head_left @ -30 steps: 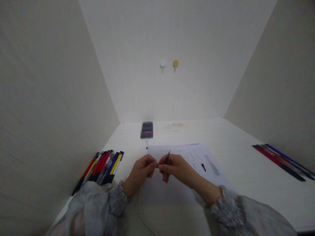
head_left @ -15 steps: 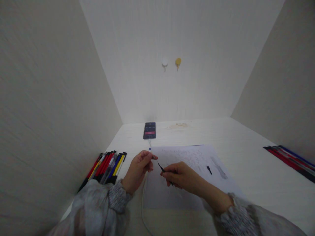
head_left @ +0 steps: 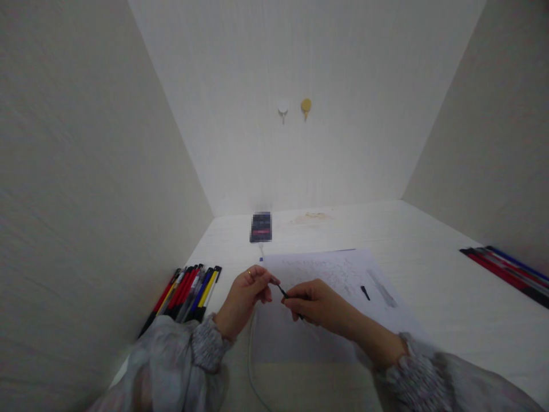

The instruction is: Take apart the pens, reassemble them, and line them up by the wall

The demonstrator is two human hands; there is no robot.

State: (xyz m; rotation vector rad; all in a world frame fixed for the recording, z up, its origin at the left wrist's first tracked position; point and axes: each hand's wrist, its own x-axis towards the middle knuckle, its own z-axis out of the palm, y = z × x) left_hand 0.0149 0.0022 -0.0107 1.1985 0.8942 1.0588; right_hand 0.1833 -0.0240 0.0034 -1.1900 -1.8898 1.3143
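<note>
My right hand (head_left: 311, 300) is closed in a pinch around a thin black pen part (head_left: 282, 290), which slants up to the left over the paper. At its upper end, the fingertips of my left hand (head_left: 246, 294) are pinched together on the tip. Whether they also hold a separate small piece is hidden. Beneath both hands lies a white sheet of paper (head_left: 283, 346) covered with faint scribbles in its upper part. On the sheet to the right rest a small black piece (head_left: 365, 293), like a cap, and a clear tube (head_left: 383, 289).
Several red, yellow, blue and grey pens (head_left: 189, 292) lie by the left wall. More pens (head_left: 506, 272) lie along the right wall. A phone (head_left: 261, 227) stands at the back, with a white cable (head_left: 250, 366) running forward. Two hooks (head_left: 306, 106) are on the back wall.
My left fingertips have moved slightly right, onto the tip of the pen part; the pale bit seen between the hands is now covered. My right hand has barely moved.
</note>
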